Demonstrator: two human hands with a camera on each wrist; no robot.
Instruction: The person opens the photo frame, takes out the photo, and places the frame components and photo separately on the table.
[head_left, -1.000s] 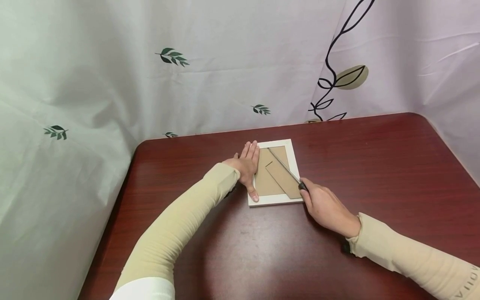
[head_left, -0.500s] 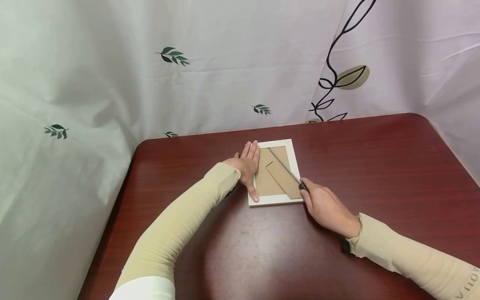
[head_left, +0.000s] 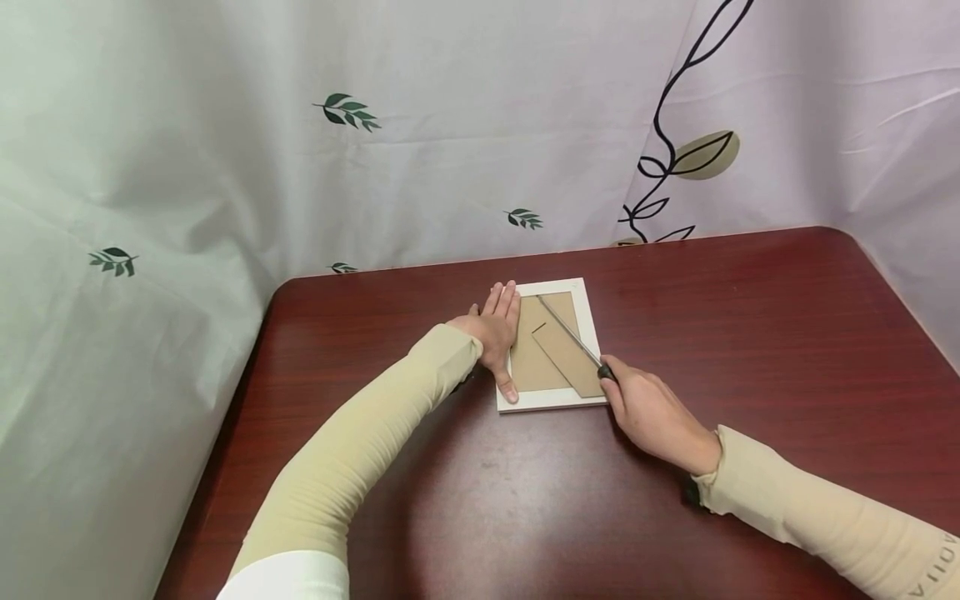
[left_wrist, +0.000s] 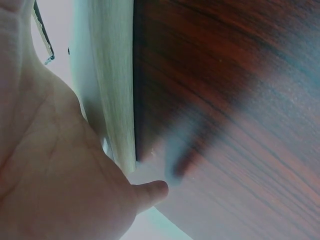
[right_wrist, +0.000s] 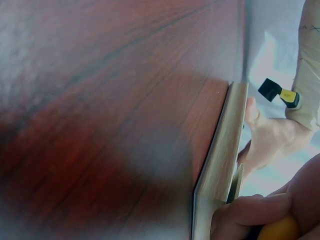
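Observation:
A white picture frame (head_left: 551, 401) lies back side up on the table, its brown backing board (head_left: 528, 358) and a slanted stand flap (head_left: 570, 358) showing. My left hand (head_left: 495, 337) rests along the frame's left side with straight fingers, the thumb on the near left corner. In my right hand (head_left: 652, 412), at the near right corner, I grip a screwdriver (head_left: 570, 333) by its handle. Black and yellow show on that handle (right_wrist: 280, 229) in the right wrist view. The long metal shaft slants across the backing, its tip at the board's far edge. In the left wrist view the frame's side (left_wrist: 117, 75) stands beside the palm.
The dark red wooden table (head_left: 720, 333) has rounded far corners. Behind it and to the left hangs a pale curtain (head_left: 442, 133) with leaf prints. A black and yellow strap piece (right_wrist: 282, 93) sits on the left wrist.

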